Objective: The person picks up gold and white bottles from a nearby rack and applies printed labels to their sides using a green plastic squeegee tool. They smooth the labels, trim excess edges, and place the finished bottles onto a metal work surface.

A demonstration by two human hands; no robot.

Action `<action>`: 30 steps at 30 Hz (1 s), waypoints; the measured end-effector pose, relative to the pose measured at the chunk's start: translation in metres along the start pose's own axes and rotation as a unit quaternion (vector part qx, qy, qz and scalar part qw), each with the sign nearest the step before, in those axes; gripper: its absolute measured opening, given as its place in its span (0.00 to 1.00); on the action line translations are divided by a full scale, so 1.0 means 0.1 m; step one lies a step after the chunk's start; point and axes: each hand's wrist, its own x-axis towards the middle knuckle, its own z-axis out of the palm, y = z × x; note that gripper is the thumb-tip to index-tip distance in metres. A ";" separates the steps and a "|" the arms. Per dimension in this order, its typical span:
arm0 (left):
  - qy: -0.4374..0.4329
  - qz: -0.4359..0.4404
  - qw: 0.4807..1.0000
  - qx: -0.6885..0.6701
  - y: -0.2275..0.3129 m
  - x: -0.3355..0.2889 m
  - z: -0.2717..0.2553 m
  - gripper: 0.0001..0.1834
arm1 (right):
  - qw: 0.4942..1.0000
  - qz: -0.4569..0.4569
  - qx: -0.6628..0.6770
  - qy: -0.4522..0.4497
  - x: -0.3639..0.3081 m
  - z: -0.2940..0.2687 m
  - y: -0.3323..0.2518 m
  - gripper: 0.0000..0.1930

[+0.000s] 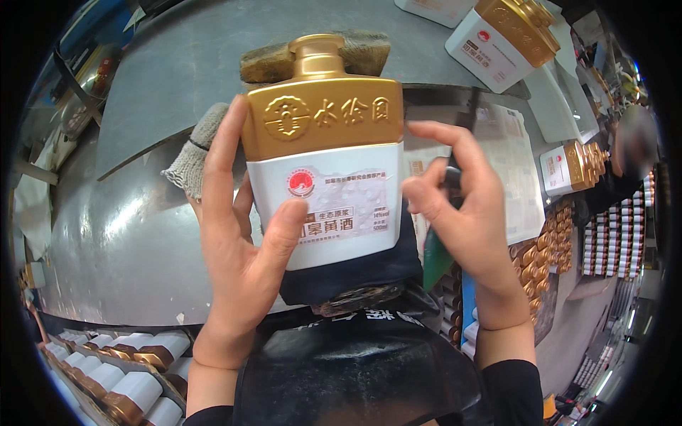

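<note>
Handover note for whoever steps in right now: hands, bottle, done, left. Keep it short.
Left hand grips the white bottle with gold shoulder and cap, upright, thumb on its front label.
Right hand beside the bottle's right edge, pinching a thin dark tool; tip not clear.
Worktop: grey metal, with a knit glove behind the bottle.
Done: front label is on.
Left: bottle not yet set down; more alike bottles lie in the tray lower left.

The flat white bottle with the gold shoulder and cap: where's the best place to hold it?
Probably around the white lower body of the flat white-and-gold bottle, from its left edge as the left hand does: the broad flat faces suit a thumb-and-fingers clamp, while the gold cap is narrow.
</note>
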 end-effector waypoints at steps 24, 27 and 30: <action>-0.007 -0.064 0.993 -0.103 0.02 -0.01 0.00 0.51 | 0.995 -0.008 -0.067 -0.077 0.03 0.10 -0.04 0.44; 0.005 -0.079 0.991 -0.111 0.01 -0.04 0.01 0.51 | 0.994 -0.013 -0.078 -0.071 -0.01 0.10 -0.02 0.43; 0.005 -0.063 0.995 -0.073 0.00 -0.06 0.03 0.51 | 0.994 0.003 -0.076 -0.073 0.00 0.11 -0.03 0.42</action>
